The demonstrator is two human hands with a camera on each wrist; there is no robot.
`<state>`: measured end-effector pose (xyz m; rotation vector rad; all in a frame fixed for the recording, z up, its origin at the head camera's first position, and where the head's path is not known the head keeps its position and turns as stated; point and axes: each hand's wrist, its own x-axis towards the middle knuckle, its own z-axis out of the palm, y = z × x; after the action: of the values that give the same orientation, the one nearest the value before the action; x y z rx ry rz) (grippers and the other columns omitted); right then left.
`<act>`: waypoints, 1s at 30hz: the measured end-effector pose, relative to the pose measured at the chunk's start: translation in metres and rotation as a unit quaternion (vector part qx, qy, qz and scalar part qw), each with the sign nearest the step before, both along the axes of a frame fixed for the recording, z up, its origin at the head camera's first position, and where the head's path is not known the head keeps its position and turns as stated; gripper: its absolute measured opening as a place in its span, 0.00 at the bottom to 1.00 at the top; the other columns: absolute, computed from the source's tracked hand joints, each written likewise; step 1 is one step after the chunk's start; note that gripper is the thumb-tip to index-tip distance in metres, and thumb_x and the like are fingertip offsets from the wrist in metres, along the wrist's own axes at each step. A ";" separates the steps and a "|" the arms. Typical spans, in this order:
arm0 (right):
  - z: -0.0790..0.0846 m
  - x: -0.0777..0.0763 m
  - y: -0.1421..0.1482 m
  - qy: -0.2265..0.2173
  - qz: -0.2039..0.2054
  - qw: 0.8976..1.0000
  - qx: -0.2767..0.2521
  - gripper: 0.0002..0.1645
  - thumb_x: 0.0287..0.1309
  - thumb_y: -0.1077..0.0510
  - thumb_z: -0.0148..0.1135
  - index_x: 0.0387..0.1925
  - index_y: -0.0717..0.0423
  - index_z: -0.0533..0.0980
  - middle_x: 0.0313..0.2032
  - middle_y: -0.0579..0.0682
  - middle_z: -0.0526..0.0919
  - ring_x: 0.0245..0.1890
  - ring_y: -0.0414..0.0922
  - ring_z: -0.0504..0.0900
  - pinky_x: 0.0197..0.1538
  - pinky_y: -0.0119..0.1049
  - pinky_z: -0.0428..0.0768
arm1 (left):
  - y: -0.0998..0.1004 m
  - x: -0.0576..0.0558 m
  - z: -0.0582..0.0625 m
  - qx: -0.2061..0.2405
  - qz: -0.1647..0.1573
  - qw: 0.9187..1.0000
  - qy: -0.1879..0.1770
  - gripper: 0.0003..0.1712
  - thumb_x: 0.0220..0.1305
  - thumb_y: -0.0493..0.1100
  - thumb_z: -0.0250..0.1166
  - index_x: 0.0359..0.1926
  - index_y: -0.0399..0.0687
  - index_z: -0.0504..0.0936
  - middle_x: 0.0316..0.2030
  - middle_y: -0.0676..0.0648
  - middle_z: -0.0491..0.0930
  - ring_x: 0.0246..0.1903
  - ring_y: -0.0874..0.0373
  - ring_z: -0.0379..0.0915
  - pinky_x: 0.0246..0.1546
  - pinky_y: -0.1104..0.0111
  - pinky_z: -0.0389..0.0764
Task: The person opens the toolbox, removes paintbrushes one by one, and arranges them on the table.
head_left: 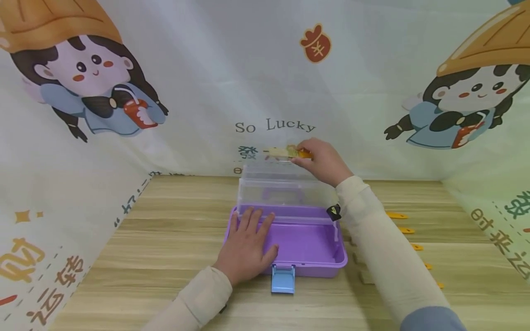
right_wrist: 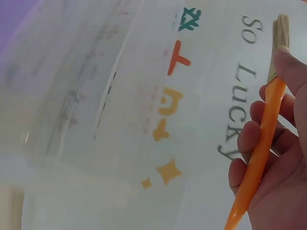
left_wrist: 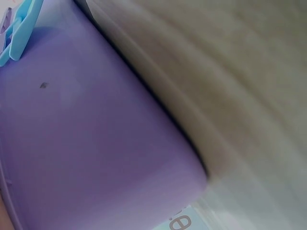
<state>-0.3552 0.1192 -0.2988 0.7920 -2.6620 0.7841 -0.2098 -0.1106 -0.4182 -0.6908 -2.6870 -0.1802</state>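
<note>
An orange-handled paintbrush (right_wrist: 261, 148) with pale bristles is gripped by my right hand (head_left: 325, 161). In the head view that hand is up above the raised clear lid (head_left: 269, 191) of a purple storage box (head_left: 304, 243). The box stands open, and its light-blue latch (head_left: 283, 280) hangs at the front. My left hand (head_left: 246, 248) rests on the box's left front part with fingers spread. In the left wrist view the purple outer wall (left_wrist: 100, 129) fills much of the picture, and only a sliver of the hand shows.
Several more orange-handled brushes (head_left: 406, 230) lie in a row on the wooden table (head_left: 178, 230), right of the box and partly behind my right forearm. A printed cloth (head_left: 207, 82) hangs at the back and sides.
</note>
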 end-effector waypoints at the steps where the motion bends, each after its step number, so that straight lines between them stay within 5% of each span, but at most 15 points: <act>1: 0.000 0.004 0.005 0.000 0.003 1.000 0.001 0.21 0.64 0.49 0.66 0.52 0.59 0.80 0.50 0.55 0.82 0.48 0.52 0.79 0.54 0.50 0.77 | 0.001 0.000 0.000 0.003 -0.002 1.000 -0.001 0.40 0.67 0.63 0.50 0.72 0.46 0.65 0.66 0.36 0.64 0.69 0.38 0.54 0.67 0.37 0.48; 19: -0.009 0.083 0.074 0.028 -0.002 1.000 -0.004 0.18 0.65 0.51 0.65 0.50 0.59 0.80 0.45 0.53 0.82 0.42 0.50 0.79 0.47 0.50 0.80 | 0.002 0.000 0.000 0.005 -0.006 1.000 0.015 0.39 0.67 0.63 0.51 0.71 0.46 0.66 0.63 0.38 0.67 0.67 0.39 0.57 0.67 0.37 0.50; 30: -0.039 0.114 0.106 0.042 -0.021 0.999 0.012 0.11 0.61 0.56 0.69 0.43 0.56 0.81 0.41 0.49 0.83 0.36 0.45 0.78 0.41 0.46 0.79 | 0.002 0.000 0.000 0.014 -0.009 1.000 0.021 0.38 0.66 0.61 0.52 0.71 0.47 0.67 0.60 0.38 0.69 0.63 0.40 0.61 0.66 0.37 0.52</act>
<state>-0.2411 0.2254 -0.3380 0.7548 -2.6099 0.6943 -0.2095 -0.1084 -0.4182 -0.7040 -2.6344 -0.2044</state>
